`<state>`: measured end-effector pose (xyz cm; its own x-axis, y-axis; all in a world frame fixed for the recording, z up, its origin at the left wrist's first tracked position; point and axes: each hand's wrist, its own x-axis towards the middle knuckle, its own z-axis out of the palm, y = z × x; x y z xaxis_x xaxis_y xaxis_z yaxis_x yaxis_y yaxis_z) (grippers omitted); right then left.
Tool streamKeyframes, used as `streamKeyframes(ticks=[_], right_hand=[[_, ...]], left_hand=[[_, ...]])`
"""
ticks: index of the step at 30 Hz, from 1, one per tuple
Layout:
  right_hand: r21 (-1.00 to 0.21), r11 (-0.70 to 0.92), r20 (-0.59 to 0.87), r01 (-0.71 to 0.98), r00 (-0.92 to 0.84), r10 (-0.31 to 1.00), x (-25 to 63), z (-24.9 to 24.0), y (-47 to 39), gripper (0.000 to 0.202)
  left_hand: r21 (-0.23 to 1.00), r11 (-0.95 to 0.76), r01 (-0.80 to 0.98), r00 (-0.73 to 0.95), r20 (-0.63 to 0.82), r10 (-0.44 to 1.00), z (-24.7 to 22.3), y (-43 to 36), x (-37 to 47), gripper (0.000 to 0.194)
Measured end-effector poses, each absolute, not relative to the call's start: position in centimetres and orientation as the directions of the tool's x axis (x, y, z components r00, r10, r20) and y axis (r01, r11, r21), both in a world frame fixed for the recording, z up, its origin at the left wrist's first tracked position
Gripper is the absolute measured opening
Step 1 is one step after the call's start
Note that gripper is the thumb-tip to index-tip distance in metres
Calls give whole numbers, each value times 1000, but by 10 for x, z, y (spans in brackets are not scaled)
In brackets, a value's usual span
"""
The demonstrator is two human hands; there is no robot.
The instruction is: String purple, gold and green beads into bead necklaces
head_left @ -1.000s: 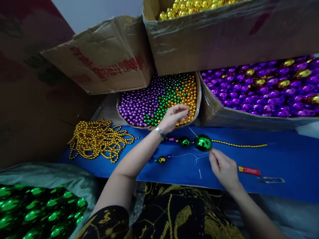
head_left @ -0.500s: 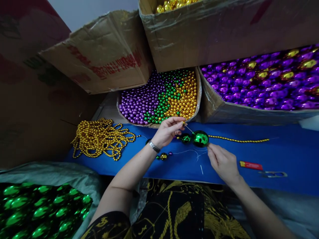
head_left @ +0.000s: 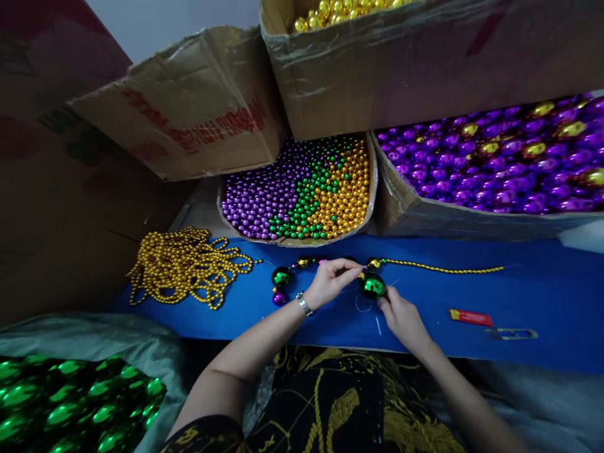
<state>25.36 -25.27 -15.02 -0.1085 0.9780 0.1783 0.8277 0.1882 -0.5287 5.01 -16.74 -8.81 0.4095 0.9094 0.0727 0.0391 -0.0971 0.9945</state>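
Note:
A large shiny green bead (head_left: 372, 285) hangs between my two hands, above the blue table. My left hand (head_left: 334, 282) is pinched at its left side, by a small gold bead (head_left: 362, 275) on the strand. At the bead's lower right, the thumb and fingers of my right hand (head_left: 400, 318) are closed on the string end or the bead's edge; which one is hidden. Behind and left of my left hand lies the rest of the strand, with another green bead (head_left: 281, 277) and a purple bead (head_left: 279, 297). A thin gold bead chain (head_left: 443, 268) runs off to the right.
A heap of gold bead chains (head_left: 184, 267) lies at the left. Behind the hands stands a box of small beads (head_left: 375, 189), beside a box of purple beads (head_left: 425, 211). A red lighter (head_left: 472, 317) and thread snips (head_left: 513, 333) lie at the right. Green beads (head_left: 70, 402) fill a sack.
Both hands have come closer together and nearer to me, the large green bead now between them. More of the strand shows on the table behind my left hand.

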Motion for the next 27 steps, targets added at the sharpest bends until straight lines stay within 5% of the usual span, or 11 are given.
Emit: streamKeyframes(ticks=[5, 10, 14, 19, 24, 27], right_hand=[[-449, 187, 261, 874, -72, 963, 264, -132, -249, 34], [-582, 378, 447, 720, -106, 888, 257, -91, -233, 29], [-728, 331, 447, 601, 50, 893, 257, -85, -228, 23], [-776, 291, 438, 560, 145, 887, 263, -85, -227, 24], [-742, 279, 448, 610, 141, 883, 261, -85, -225, 26], [-752, 230, 403, 618, 153, 903, 262, -87, -227, 28]], left_hand=[[901, -400, 168, 464, 286, 839, -73, -166, 53, 20], [901, -423, 97, 559, 302, 772, -19, -149, 73, 20], [918, -396, 14, 691, 277, 667, 22, -110, 105, 28], [671, -700, 244, 545, 503, 671, 49, -21, 167, 12], [563, -584, 584, 597, 189, 780, 52, 39, 214, 33], [671, -576, 468, 643, 189, 742, 54, 41, 212, 32]])
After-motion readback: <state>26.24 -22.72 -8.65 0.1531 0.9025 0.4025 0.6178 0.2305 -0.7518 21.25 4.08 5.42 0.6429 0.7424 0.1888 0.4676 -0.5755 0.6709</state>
